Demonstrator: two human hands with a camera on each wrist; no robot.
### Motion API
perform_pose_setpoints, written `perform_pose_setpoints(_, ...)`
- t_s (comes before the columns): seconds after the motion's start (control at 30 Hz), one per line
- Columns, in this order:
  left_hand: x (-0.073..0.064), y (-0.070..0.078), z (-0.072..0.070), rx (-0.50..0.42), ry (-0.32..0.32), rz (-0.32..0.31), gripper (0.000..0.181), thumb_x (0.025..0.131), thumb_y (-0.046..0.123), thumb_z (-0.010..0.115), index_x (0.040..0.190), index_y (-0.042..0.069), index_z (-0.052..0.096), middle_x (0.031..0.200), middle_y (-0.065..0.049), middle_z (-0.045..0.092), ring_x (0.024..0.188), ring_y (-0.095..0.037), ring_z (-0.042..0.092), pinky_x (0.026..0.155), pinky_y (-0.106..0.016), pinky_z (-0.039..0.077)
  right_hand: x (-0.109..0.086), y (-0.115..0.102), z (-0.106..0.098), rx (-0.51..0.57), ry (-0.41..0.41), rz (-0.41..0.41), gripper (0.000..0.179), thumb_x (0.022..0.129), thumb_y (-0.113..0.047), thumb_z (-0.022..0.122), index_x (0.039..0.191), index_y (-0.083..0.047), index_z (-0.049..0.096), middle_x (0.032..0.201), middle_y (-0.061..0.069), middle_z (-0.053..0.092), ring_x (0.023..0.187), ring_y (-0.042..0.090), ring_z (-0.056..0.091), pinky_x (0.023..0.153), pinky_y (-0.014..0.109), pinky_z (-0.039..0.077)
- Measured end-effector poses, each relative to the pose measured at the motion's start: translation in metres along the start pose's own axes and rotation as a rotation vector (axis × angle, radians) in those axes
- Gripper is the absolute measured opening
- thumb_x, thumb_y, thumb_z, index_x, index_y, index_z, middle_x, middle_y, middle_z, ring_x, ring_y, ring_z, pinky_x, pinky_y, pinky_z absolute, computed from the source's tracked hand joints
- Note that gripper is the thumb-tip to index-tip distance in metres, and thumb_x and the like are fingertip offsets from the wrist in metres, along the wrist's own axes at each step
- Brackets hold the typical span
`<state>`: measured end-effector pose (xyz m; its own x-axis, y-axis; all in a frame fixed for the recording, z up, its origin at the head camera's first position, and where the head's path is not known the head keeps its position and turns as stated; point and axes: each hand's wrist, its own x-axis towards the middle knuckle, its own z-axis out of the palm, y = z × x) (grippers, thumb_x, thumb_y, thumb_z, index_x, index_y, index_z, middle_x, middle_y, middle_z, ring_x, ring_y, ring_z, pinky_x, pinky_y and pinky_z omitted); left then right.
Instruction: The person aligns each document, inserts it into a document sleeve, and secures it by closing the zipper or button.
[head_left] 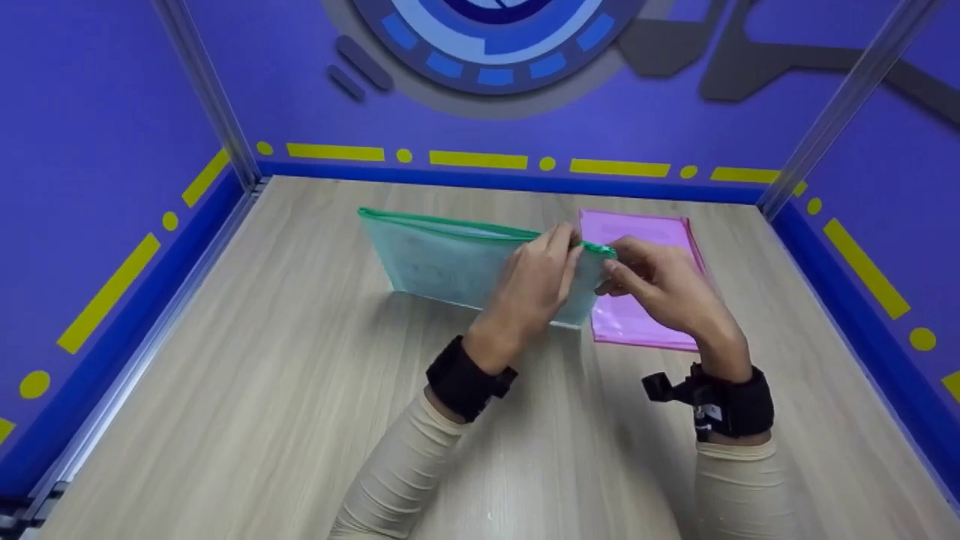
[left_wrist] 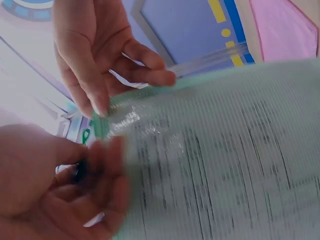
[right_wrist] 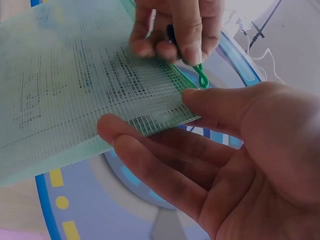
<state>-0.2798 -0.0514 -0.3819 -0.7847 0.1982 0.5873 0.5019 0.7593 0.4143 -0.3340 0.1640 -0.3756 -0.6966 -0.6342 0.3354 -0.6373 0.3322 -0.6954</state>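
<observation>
A translucent green zip pouch (head_left: 442,262) with printed sheets showing through stands on its long edge on the table, zipper edge up. My left hand (head_left: 529,285) is at the zipper near the pouch's right end. Between its thumb and fingers it pinches the dark zipper pull (right_wrist: 171,34), from which a green cord loop (right_wrist: 202,77) hangs. My right hand (head_left: 667,289) pinches the pouch's right top corner between thumb and fingers. Left of my left hand, the top edges stand slightly apart.
A pink zip pouch (head_left: 637,322) lies flat on the wooden table (head_left: 247,360), behind and beneath my right hand. Blue-purple panels (head_left: 480,135) with yellow marks and metal posts (head_left: 847,105) enclose the table's back and sides.
</observation>
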Motion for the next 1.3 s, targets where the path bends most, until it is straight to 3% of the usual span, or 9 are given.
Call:
perform_pose_setpoints(0.1, -0.002, -0.004, -0.003, 0.01, 0.024, 0.0, 0.02, 0.11, 0.021, 0.06, 0.11, 0.004, 0.07, 0.095, -0.004, 0.067, 0.085, -0.013, 0.068, 0.075, -0.023, 0.055, -0.002, 0.0, 0.004, -0.042, 0.029, 0.015, 0.019, 0.11, -0.01, 0.059, 0.122, -0.002, 0.07, 0.097, 0.012, 0.078, 0.079, 0.018, 0.077, 0.071, 0.029, 0.063)
perform_pose_setpoints(0.33, -0.006, -0.015, -0.004, 0.035, 0.013, 0.015, 0.022, 0.108, 0.028, 0.064, 0.109, 0.009, 0.076, 0.095, -0.001, 0.07, 0.086, -0.013, 0.069, 0.078, -0.027, 0.054, -0.004, 0.002, 0.013, -0.146, 0.055, 0.023, 0.016, 0.109, -0.012, 0.06, 0.114, -0.002, 0.071, 0.095, 0.012, 0.078, 0.073, 0.017, 0.076, 0.066, 0.031, 0.063)
perform_pose_setpoints(0.53, -0.006, -0.02, -0.001, 0.065, 0.053, 0.046, 0.021, 0.107, 0.028, 0.064, 0.106, 0.011, 0.076, 0.094, -0.001, 0.07, 0.087, -0.015, 0.071, 0.076, -0.033, 0.053, -0.006, 0.004, 0.014, -0.137, 0.08, 0.004, 0.015, 0.108, -0.008, 0.062, 0.107, -0.001, 0.074, 0.094, 0.01, 0.078, 0.074, 0.02, 0.077, 0.066, 0.03, 0.063)
perform_pose_setpoints(0.77, -0.006, -0.022, -0.003, 0.11, 0.091, 0.005, 0.02, 0.107, 0.029, 0.065, 0.104, 0.013, 0.076, 0.094, 0.001, 0.07, 0.088, -0.015, 0.071, 0.077, -0.036, 0.049, -0.005, 0.002, 0.014, -0.13, 0.072, 0.007, 0.015, 0.107, -0.008, 0.063, 0.106, 0.0, 0.075, 0.091, 0.009, 0.078, 0.074, 0.015, 0.076, 0.067, 0.023, 0.061)
perform_pose_setpoints(1.3, -0.001, -0.023, -0.017, 0.091, 0.163, -0.05, 0.021, 0.107, 0.031, 0.063, 0.1, 0.015, 0.075, 0.092, 0.002, 0.07, 0.087, -0.016, 0.07, 0.08, -0.038, 0.047, 0.002, -0.003, 0.009, -0.096, 0.099, -0.044, 0.013, 0.105, -0.003, 0.064, 0.104, 0.003, 0.076, 0.09, 0.011, 0.077, 0.072, 0.022, 0.077, 0.066, 0.031, 0.063)
